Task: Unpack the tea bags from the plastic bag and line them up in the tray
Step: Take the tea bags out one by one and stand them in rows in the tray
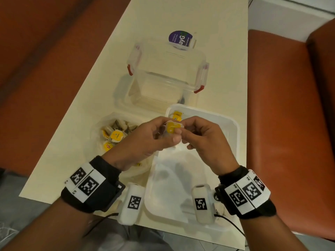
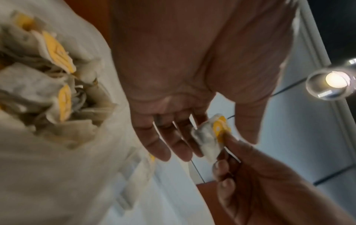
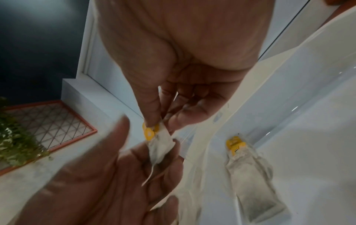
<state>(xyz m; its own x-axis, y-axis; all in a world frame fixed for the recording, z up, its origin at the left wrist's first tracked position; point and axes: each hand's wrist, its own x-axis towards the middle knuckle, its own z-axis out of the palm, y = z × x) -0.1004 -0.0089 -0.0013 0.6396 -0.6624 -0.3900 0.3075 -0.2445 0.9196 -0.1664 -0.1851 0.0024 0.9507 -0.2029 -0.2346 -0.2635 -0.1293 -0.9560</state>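
While both of my hands met above the tray's far left corner, they shared one tea bag (image 1: 173, 128): my right hand (image 1: 204, 142) pinched its yellow tag between thumb and forefinger, the other fingers curled loosely, and my left hand (image 1: 145, 140) held the paper pouch with its fingertips, the thumb lying along the top. From the left wrist view I saw the pouch resting against my nearly straight left fingers (image 2: 173, 141). Below, the white tray (image 1: 233, 134) by the table's near edge held one tea bag already laid down (image 1: 176, 115) in its far left corner, tag toward the far rim. Just left of the tray sat the plastic bag (image 1: 101, 142), open, with a heap of yellow-tagged tea bags (image 1: 116, 135) inside. Beyond both stood a clear lidded box (image 1: 168, 69) with red clips, nothing plainly visible in it. A purple-labelled packet (image 1: 180, 39) lay behind that on the cream table (image 1: 72, 124).
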